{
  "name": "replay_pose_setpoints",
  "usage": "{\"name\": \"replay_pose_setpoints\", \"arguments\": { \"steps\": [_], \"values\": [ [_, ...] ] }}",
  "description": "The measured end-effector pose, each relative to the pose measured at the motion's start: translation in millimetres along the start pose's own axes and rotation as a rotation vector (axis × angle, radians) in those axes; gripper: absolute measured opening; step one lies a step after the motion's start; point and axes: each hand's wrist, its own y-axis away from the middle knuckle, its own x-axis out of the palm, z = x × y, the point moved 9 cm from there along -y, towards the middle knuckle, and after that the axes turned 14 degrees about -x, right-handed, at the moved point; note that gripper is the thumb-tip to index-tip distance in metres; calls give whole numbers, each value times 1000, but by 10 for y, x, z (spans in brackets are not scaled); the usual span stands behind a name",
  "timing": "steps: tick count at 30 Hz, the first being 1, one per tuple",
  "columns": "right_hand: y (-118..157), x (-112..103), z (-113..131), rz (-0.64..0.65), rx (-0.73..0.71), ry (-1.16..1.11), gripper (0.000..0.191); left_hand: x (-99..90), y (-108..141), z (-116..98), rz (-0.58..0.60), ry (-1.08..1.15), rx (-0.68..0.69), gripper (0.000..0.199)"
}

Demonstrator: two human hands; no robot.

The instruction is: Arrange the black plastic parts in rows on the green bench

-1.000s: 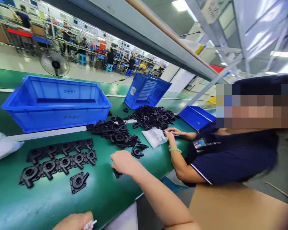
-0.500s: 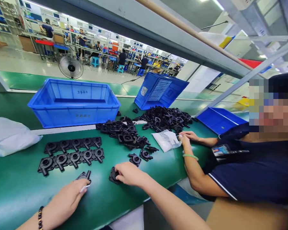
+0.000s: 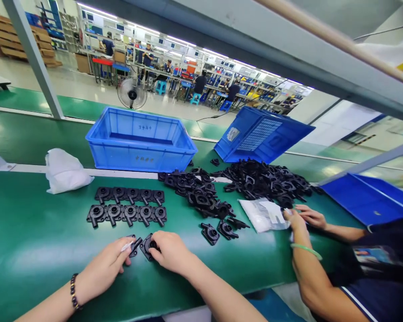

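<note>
My left hand (image 3: 104, 266), with a beaded bracelet at the wrist, is closed on a black plastic pump cover (image 3: 136, 245) with a spout. Something small and white shows at its fingers. Just right of it, my right hand (image 3: 174, 252) grips a second pump cover (image 3: 147, 247) by its right side, low over the green bench. The two covers are close together, nearly touching. Beyond my hands, two neat rows of like covers (image 3: 130, 213) lie with spouts toward me. Two loose covers (image 3: 210, 233) sit to the right of them.
Heaps of black parts (image 3: 268, 181) lie at the back, beside a blue crate (image 3: 141, 156) and a tipped blue crate (image 3: 255, 134). A white bag (image 3: 67, 172) is at left. On the right, a co-worker's hands (image 3: 305, 219) are by a clear plastic bag (image 3: 263, 214).
My right hand has brought its pump cover left, close beside the one in my left hand. The view has swung to the right, and the co-worker's hands stay by the plastic bag.
</note>
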Motion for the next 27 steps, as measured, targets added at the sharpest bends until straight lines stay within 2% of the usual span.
{"name": "replay_pose_setpoints", "arguments": {
  "steps": [5,8,11,15,19,23,27],
  "values": [
    [181,24,-104,-18,64,-45,15,-110,48,-28,35,-128,55,42],
    [175,41,-51,-35,10,-99,19,-215,190,-54,111,-218,157,37],
    [38,84,91,-24,-68,-143,23,-328,293,-17,120,-280,200,34],
    [-219,167,321,7,-122,-182,24,-423,390,168,6,-382,159,33],
    [-408,233,510,19,-137,-184,22,-379,541,364,-113,-434,194,31],
    [-506,263,597,5,-137,-177,21,-328,613,514,-178,-484,216,33],
    [-587,290,655,-13,-141,-191,22,-449,611,564,-255,-491,229,30]
  ]
}}
